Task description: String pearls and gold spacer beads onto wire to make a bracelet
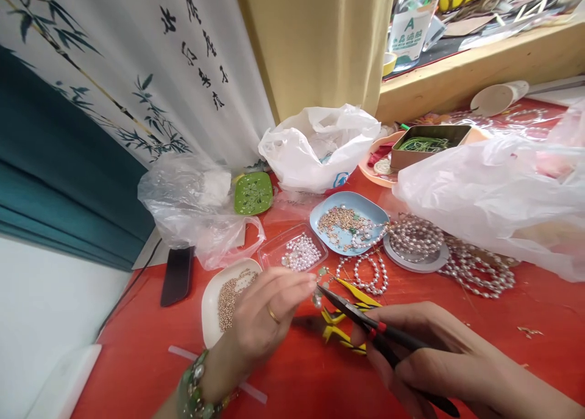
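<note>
My left hand (267, 312), with a ring on one finger and a beaded bracelet (196, 382) on the wrist, pinches a small piece of pale green and clear beads (317, 297). My right hand (439, 340) is closed around black-handled needle-nose pliers (351, 312) with red bands. Their narrow tips reach the beadwork at my left fingertips; whether they grip a wire there is too small to tell. Under the pliers lie yellow-and-black pliers (340, 334) and yellow tweezers (359, 292). A cream dish (211, 297) of gold beads is partly hidden behind my left hand.
On the red table (150, 358) stand a clear tray (269, 248) of pearls, a blue dish (329, 204) of mixed beads and a green dish (253, 193). Pearl strands (479, 270) lie at right, beside plastic bags (498, 193). A phone (176, 276) lies at left.
</note>
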{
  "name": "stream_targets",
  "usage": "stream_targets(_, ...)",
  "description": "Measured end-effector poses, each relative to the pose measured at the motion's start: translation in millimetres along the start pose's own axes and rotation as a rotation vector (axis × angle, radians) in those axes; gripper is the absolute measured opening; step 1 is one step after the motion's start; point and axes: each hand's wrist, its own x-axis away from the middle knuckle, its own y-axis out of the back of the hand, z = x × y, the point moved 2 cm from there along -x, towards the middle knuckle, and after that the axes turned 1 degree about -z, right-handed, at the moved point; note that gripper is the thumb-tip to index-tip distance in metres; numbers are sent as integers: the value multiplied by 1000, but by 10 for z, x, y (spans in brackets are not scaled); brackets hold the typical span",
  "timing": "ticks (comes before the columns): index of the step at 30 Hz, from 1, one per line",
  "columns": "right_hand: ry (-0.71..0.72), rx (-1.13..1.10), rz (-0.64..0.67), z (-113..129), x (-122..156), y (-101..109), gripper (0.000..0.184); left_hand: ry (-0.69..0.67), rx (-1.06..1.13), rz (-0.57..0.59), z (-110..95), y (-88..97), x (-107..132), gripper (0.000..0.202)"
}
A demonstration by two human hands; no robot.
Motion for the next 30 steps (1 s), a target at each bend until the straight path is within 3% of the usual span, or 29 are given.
stream_targets(11,-24,-205,167,-89,-92,60,35,-39,-87,139,32,15,78,36)
stream_targets(18,-36,-242,170,-98,-101,73,31,-129,-141,202,45,34,145,37)
stream_targets(30,-70,-45,-97,-94,2,25,27,-123,-225,62,-72,-64,-36,30)
